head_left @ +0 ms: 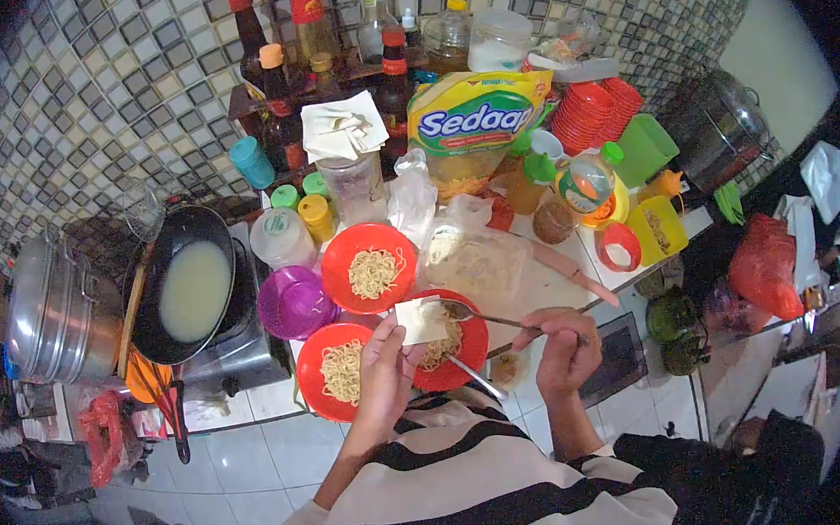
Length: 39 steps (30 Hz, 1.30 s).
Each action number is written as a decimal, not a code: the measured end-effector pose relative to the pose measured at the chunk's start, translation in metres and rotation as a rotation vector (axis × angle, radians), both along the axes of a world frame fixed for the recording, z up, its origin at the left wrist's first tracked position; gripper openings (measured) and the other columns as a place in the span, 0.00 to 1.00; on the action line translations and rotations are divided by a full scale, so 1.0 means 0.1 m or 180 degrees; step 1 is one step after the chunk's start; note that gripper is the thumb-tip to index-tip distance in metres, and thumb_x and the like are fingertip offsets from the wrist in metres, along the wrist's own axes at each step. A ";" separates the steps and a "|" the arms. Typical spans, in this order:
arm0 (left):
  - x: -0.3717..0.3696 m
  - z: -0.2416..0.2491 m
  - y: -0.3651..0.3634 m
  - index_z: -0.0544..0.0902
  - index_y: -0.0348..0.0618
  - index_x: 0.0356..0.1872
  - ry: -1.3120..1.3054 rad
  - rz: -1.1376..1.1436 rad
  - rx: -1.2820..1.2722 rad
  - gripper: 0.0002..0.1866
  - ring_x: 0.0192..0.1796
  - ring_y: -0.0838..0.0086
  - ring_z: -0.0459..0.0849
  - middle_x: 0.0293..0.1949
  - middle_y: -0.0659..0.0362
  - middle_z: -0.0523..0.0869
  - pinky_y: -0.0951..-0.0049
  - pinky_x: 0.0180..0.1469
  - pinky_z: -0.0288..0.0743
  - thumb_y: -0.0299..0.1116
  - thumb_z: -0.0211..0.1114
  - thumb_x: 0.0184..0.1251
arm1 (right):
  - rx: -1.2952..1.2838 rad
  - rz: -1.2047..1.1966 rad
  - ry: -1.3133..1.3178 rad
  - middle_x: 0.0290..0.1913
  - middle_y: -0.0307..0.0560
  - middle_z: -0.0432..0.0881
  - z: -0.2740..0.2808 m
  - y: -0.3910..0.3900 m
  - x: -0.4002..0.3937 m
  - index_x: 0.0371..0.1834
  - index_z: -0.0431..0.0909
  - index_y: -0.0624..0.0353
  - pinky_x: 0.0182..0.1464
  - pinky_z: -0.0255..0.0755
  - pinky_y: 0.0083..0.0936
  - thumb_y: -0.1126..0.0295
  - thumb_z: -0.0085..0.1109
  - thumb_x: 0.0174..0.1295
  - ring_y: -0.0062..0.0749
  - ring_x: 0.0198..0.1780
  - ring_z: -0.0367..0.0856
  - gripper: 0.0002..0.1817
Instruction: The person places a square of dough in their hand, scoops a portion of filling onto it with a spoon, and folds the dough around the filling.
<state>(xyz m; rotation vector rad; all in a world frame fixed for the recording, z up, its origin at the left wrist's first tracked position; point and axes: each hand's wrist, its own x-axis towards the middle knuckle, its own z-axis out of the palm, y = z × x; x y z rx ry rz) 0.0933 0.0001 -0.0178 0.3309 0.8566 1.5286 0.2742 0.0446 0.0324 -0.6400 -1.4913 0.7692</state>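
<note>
My left hand point(385, 362) pinches a small square of cream-white paper point(422, 322) above a red bowl point(481, 342) of noodles, covering part of it. In my right hand point(567, 348) is the handle of a metal spoon point(496, 320), whose head reaches over that bowl beside the paper. A second metal utensil point(473, 375) leans in the same bowl, its handle toward me. Two more red bowls with noodles stand close by: one bowl point(315, 406) at the left, another bowl point(340, 244) behind.
Left of the bowls are a purple bowl point(295, 302) and a wok point(233, 327) of cloudy liquid on the stove. Behind stand jars, bottles and a yellow Sedaap bag point(477, 115). A clear container point(475, 268) and brown stick point(579, 278) lie right. Dark clothing point(733, 475) shows lower right.
</note>
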 end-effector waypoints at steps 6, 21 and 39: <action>0.03 0.05 0.00 0.66 0.37 0.55 -0.0052 -0.0099 -0.0017 0.17 0.50 0.73 0.76 0.50 0.56 0.75 0.74 0.52 0.71 0.29 0.45 0.67 | 0.0502 0.0179 -0.0597 0.29 0.54 0.80 0.04 -0.01 0.00 0.33 0.70 0.63 0.26 0.74 0.25 0.66 0.42 0.65 0.34 0.22 0.79 0.12; 0.06 0.03 -0.02 0.67 0.37 0.55 -0.0054 -0.0018 -0.0035 0.16 0.50 0.74 0.76 0.50 0.56 0.75 0.74 0.52 0.71 0.29 0.44 0.68 | 0.0717 0.0089 -0.0095 0.30 0.59 0.77 0.03 0.03 0.09 0.33 0.69 0.67 0.21 0.72 0.22 0.60 0.39 0.66 0.32 0.20 0.77 0.18; 0.00 0.04 -0.05 0.68 0.41 0.49 -0.0312 0.0282 0.0202 0.13 0.50 0.70 0.76 0.49 0.57 0.75 0.69 0.50 0.72 0.35 0.46 0.67 | -0.2031 -0.0815 0.0805 0.33 0.44 0.72 -1.04 0.45 0.26 0.36 0.66 0.64 0.33 0.74 0.22 0.69 0.42 0.64 0.28 0.32 0.77 0.08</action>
